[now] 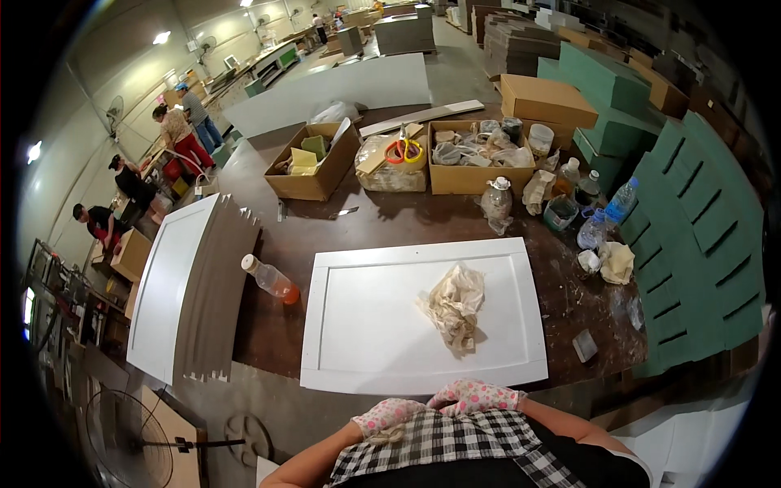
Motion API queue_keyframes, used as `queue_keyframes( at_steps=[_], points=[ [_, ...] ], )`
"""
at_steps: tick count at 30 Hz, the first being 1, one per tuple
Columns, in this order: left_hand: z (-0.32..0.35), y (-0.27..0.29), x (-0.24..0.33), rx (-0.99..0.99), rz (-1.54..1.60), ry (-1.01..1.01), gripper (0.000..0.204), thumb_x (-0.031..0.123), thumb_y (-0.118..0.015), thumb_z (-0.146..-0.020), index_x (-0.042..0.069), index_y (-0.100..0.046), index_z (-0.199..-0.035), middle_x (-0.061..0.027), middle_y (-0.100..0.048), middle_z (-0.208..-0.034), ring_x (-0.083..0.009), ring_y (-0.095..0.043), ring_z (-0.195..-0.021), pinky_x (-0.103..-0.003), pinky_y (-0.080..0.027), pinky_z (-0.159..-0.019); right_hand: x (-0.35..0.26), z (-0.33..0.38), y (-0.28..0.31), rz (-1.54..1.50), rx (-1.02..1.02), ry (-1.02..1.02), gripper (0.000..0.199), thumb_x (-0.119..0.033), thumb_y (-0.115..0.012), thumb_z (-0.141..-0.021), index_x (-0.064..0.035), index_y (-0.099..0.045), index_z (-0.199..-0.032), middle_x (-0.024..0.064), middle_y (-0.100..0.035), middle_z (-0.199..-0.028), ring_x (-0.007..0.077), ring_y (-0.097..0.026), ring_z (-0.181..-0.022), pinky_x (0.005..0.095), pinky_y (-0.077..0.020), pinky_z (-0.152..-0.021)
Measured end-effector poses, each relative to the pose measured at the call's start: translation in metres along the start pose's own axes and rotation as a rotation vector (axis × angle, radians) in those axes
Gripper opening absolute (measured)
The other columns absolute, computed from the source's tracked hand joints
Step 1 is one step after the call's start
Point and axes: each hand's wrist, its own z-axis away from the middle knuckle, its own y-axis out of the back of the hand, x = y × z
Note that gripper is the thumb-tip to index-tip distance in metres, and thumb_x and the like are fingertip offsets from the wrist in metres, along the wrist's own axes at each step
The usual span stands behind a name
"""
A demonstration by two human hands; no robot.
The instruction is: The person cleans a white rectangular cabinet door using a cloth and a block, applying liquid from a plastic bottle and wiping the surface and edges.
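Both my hands wear white gloves with a pink flower print and meet at the black-and-white checked apron at my front. My left hand is closed against the apron cloth, its fingertips tucked out of sight. Beside it, my right hand curls over the apron's upper fold, fingers partly hidden. Just beyond them lies a white framed panel flat on the table. A crumpled cream cloth rests on the panel's right half, touched by neither hand.
White panels stand stacked at left, near a bottle of orange liquid. Behind are two cardboard boxes and scissors. Plastic bottles and green slotted boards line the right. A fan stands lower left; several people work farther off.
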Motion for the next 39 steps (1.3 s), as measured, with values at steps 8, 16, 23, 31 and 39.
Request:
queue_keyframes(
  at_steps=[8,16,23,31,39],
  points=[
    [0.005,-0.037,0.018,0.096,0.437,0.176,0.025,0.014,-0.051,-0.094,0.001,-0.06,-0.115,-0.0068,-0.065,-0.103,-0.0183,-0.061,-0.092,-0.032,-0.048,-0.084,0.035,0.011,-0.018,-0.021,-0.266,0.077,0.049,-0.04,-0.057,-0.095,-0.0017,-0.057,-0.126,0.0098,-0.057,-0.12,0.0236,-0.054,-0.115,0.0353,-0.0414,-0.101],
    [0.034,-0.027,0.003,0.062,0.302,-0.052,0.031,0.017,-0.061,-0.092,0.001,-0.057,-0.118,-0.0103,-0.066,-0.105,-0.0187,-0.061,-0.095,-0.032,-0.048,-0.087,0.01,0.019,-0.043,0.007,-0.168,-0.049,0.047,-0.039,-0.059,-0.094,-0.0098,-0.056,-0.132,0.0112,-0.057,-0.119,0.0252,-0.053,-0.115,0.0372,-0.041,-0.101],
    [0.068,-0.004,0.0,-0.082,0.467,-0.104,0.026,0.006,-0.064,-0.089,0.001,-0.061,-0.114,-0.0066,-0.064,-0.104,-0.0149,-0.059,-0.098,-0.03,-0.049,-0.089,0.01,0.002,-0.077,-0.036,-0.112,-0.018,0.054,-0.034,-0.067,-0.089,-0.0082,-0.052,-0.133,0.0156,-0.056,-0.125,0.0304,-0.052,-0.119,0.0409,-0.0413,-0.102],
    [0.074,-0.012,-0.019,-0.038,0.328,-0.288,0.037,0.017,-0.066,-0.087,0.004,-0.059,-0.121,-0.0127,-0.062,-0.114,-0.0268,-0.059,-0.106,-0.036,-0.047,-0.092,-0.037,-0.019,-0.097,0.038,-0.044,-0.273,0.05,-0.037,-0.068,-0.085,0.0006,-0.06,-0.116,0.0173,-0.065,-0.107,0.0317,-0.062,-0.1,0.0393,-0.0474,-0.087],
    [0.07,-0.009,-0.027,-0.204,0.072,-0.183,0.061,-0.01,-0.061,-0.074,0.009,-0.053,-0.131,-0.0127,-0.056,-0.124,-0.0307,-0.054,-0.115,-0.039,-0.044,-0.097,-0.014,-0.021,-0.115,-0.248,0.01,-0.279,0.042,-0.036,-0.071,-0.085,-0.0011,-0.064,-0.109,0.0071,-0.066,-0.096,0.0159,-0.059,-0.09,0.0314,-0.0472,-0.081]
  ],
)
